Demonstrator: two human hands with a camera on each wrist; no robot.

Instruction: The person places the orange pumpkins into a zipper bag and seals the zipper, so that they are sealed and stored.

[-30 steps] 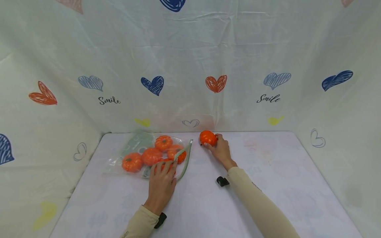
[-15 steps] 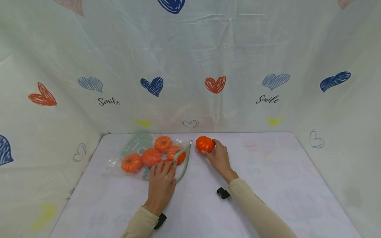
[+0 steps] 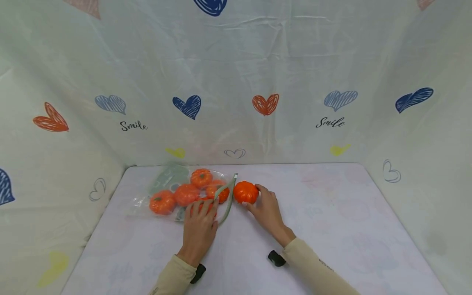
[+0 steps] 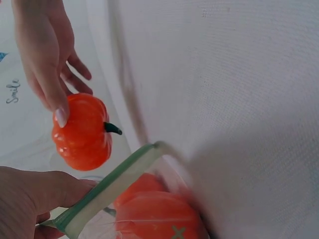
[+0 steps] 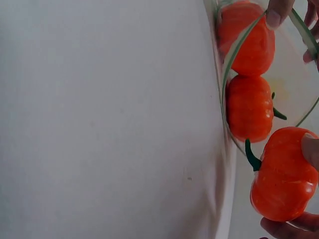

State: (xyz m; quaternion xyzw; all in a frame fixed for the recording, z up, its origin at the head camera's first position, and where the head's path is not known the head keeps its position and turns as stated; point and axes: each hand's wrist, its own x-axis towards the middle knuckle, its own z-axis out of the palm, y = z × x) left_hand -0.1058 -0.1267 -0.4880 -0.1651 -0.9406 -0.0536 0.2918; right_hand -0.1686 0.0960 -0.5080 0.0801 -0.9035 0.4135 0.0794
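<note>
My right hand [image 3: 271,213] grips a small orange pumpkin [image 3: 246,192] between thumb and fingers, just right of the bag's mouth. A dark green stem shows on this pumpkin [image 4: 82,132] in the left wrist view. The clear zip bag [image 3: 166,180] lies on its side at the table's back left, with several like pumpkins [image 3: 163,202] inside. My left hand [image 3: 199,229] pinches the bag's green-edged rim [image 4: 112,184], and the mouth gapes toward the right. In the right wrist view the held pumpkin [image 5: 284,174] is right beside the opening, close to a bagged pumpkin [image 5: 250,108].
A white table [image 3: 332,213] stretches to the right and front of the hands. Behind and at both sides hangs a pale curtain [image 3: 236,73] printed with hearts and "Smile". Dark wrist camera mounts [image 3: 276,258] sit below the wrists.
My right hand has brought the pumpkin left and toward me, from the table's back edge to beside the bag's mouth. The left hand and bag have stayed in place.
</note>
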